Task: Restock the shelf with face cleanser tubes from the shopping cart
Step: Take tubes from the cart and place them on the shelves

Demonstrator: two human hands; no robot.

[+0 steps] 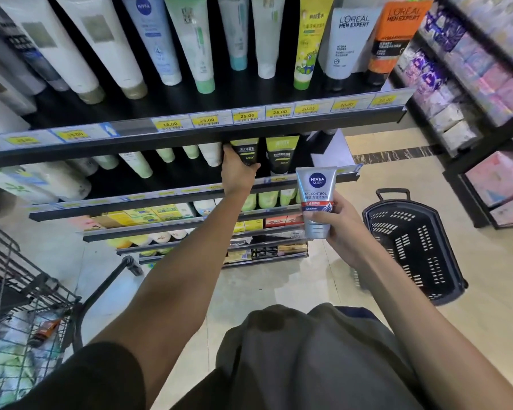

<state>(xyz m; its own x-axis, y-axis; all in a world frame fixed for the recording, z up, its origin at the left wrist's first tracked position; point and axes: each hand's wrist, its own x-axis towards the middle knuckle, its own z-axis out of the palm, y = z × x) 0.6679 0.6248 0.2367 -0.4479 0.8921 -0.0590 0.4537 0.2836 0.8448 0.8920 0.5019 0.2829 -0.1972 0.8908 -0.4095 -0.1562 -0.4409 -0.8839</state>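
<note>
My left hand point(237, 170) reaches into the second shelf point(190, 189) and grips a black-and-green men's cleanser tube point(245, 150) standing there. A matching black-and-green tube point(280, 155) stands just right of it. My right hand point(339, 223) holds a silver Nivea Men tube point(316, 199) upright in front of the shelf, below and right of the left hand. The wire shopping cart point(21, 306) is at the lower left, with an orange tube point(46, 328) and pale packages inside.
The top shelf point(249, 125) carries a row of cleanser tubes behind yellow price tags. Lower shelves hold boxes and more tubes. A black plastic basket point(412, 244) lies on the floor at right. Another shelf unit point(471, 84) with packaged goods stands at far right.
</note>
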